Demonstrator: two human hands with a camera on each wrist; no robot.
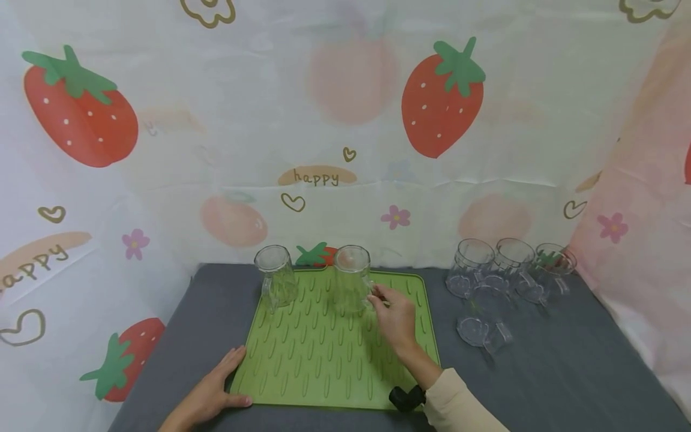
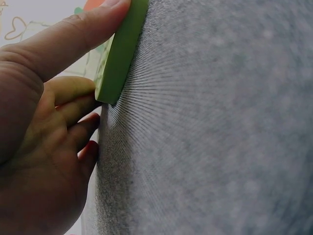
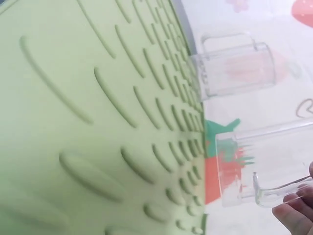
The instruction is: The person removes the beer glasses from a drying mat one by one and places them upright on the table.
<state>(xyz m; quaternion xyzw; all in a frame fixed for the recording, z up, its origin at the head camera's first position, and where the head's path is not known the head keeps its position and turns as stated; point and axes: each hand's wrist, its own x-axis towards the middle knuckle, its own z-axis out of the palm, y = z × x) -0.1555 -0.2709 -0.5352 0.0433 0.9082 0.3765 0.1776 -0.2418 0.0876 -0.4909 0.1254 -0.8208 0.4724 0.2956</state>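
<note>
A green ribbed mat (image 1: 324, 360) lies on the grey table (image 1: 567, 372). Two clear mugs stand upside down along its far edge, one at the left (image 1: 275, 276) and one in the middle (image 1: 352, 279). My right hand (image 1: 380, 300) pinches the handle of the middle mug (image 3: 274, 161); its fingertips (image 3: 293, 215) show at the handle in the right wrist view, with the left mug (image 3: 234, 68) beyond. My left hand (image 1: 224, 384) lies flat at the mat's near left corner. Its thumb presses on the mat's edge (image 2: 120, 54) while its fingers rest on the grey cloth (image 2: 220, 137).
Several more clear mugs sit on the table right of the mat: three in a row at the back (image 1: 507, 264) and one nearer, lying on its side (image 1: 483, 330). A strawberry-print cloth (image 1: 345, 120) backs and flanks the table.
</note>
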